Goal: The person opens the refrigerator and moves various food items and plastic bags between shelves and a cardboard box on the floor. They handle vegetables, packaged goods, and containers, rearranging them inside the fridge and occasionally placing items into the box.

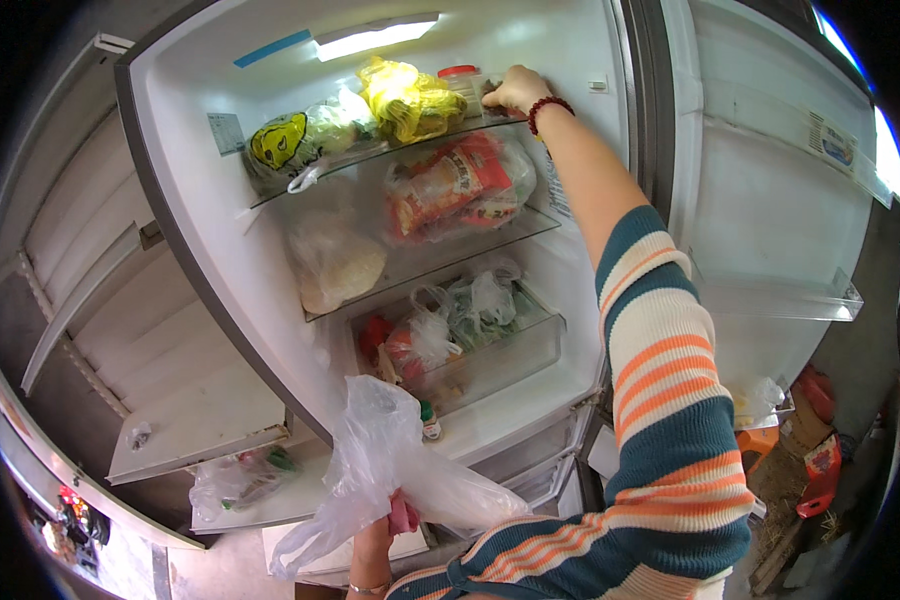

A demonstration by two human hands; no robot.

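My right hand (523,90) reaches onto the top shelf of an open refrigerator, its fingers curled on a clear container (490,84) with dark reddish contents. A dark red bead bracelet circles that wrist. Beside the container stand a red-lidded jar (459,73) and a knotted yellow plastic bag (405,97). Low in front of the refrigerator, my left hand (375,541) grips a translucent white plastic bag (382,442) together with a pink cloth-like piece (403,513). The bag hides most of those fingers.
Bagged food, including a red-and-white packet (450,187), fills the glass shelves. A clear drawer (495,364) holds bagged produce; a small green-capped bottle (430,421) stands below. The refrigerator door (780,187) swings out at right. Left are white shelving (195,390) and another produce bag (240,480).
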